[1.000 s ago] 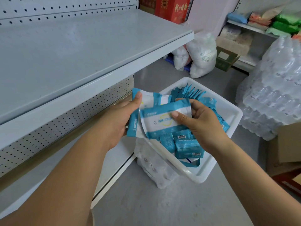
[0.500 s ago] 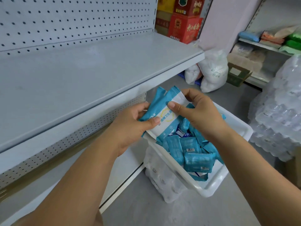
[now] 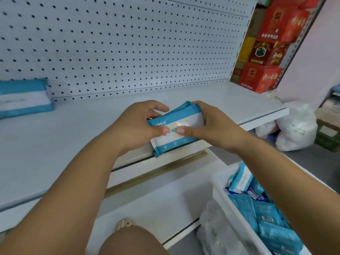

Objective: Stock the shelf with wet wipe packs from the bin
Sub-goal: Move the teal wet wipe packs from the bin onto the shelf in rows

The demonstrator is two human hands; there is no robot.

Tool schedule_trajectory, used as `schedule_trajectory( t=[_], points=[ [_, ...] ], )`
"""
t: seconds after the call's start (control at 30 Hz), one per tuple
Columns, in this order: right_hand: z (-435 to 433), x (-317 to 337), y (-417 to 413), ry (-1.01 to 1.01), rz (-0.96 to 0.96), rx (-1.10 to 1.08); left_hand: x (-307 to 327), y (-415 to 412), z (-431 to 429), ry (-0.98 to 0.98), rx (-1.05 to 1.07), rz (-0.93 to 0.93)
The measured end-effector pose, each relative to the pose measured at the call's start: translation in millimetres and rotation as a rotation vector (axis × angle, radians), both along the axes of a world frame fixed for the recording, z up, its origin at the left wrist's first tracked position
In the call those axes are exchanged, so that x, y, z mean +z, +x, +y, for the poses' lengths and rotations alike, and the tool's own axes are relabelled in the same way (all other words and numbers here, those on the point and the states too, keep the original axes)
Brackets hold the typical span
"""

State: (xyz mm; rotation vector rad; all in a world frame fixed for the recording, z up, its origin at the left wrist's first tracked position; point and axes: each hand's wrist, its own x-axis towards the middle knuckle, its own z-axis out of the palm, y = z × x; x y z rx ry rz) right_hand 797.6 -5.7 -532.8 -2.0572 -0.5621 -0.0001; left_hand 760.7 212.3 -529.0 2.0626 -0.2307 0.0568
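At the bottom of the frame a bent knee point(image 3: 128, 240) shows, and in the lower right corner stands the white bin point(image 3: 235, 214), with many blue wet wipe packs point(image 3: 268, 216) lying loose in it and a clear plastic bag point(image 3: 215, 234) below its near wall.

Above that, at the centre of the frame, both hands hold a small stack of packs point(image 3: 176, 133) over the front lip of the shelf point(image 3: 73, 140). How many packs are in the stack cannot be told. The left hand point(image 3: 136, 126) has its grip clamped on the stack's left end, thumb on the printed face and fingers curled behind. The right hand point(image 3: 215, 126) is clamped on the right end in the same way, and the two thumbs nearly meet on the label. The stack is tilted, its lower edge level with the shelf lip.

To do this step well, I judge the stack should be squared between both hands first, then carried further in and laid flat. Soft packs slide on each other, so both hands should let go only once the stack rests fully on the shelf.

Further back, at the left edge of the frame, one placed pack point(image 3: 24, 98) lies flat against the pegboard back panel point(image 3: 128, 43). Lining the new stack up beside it would keep the row tidy. Red cartons point(image 3: 266, 52) are stacked at the upper right.
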Motion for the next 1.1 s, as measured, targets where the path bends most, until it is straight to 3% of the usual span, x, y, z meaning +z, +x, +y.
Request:
schedule_trajectory(
  t=[0.23,0.5,0.63,1.1],
  points=[
    [97.9,-3.6,32.6,0.165,0.093,0.061,-3.6,-16.2,102.1,-0.174,0.432,-0.099],
    [218.1,-21.1,51.4,0.184,0.123,0.108,-37.1,-57.0,202.9,0.45,0.94,-0.061],
    [274.9,-30.3,58.3,0.166,0.115,0.128,-51.2,-78.9,234.7,0.58,1.024,0.028],
    [379.5,-43.6,74.4,0.049,-0.062,0.117,-51.0,-82.4,256.2,0.577,0.997,0.202]
  ],
)
